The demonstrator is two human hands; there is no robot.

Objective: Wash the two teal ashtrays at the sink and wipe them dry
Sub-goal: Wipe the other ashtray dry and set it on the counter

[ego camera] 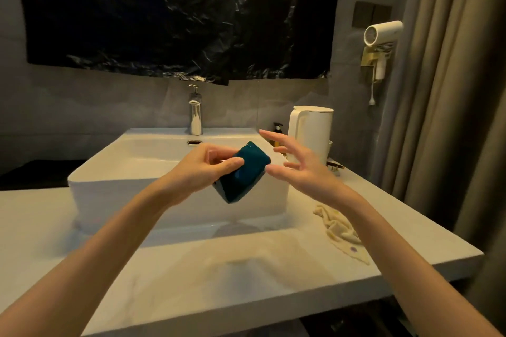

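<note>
My left hand [204,169] grips a square teal ashtray [243,174] by its left side and holds it tilted in the air over the front right part of the white basin [123,169]. My right hand [298,164] hovers just right of the ashtray with fingers spread and straight, its fingertips close to the ashtray's right edge and holding nothing. A cream cloth [341,228] lies crumpled on the counter to the right of the basin. The chrome tap [195,115] stands behind the basin; no water is seen running. Only one ashtray is in view.
A white kettle [312,131] and a dark pump bottle [277,131] stand at the back right of the counter [219,282]. A white hair dryer [382,33] hangs on the right wall, beside a curtain [451,90]. Black plastic sheeting [178,13] covers the wall above the basin.
</note>
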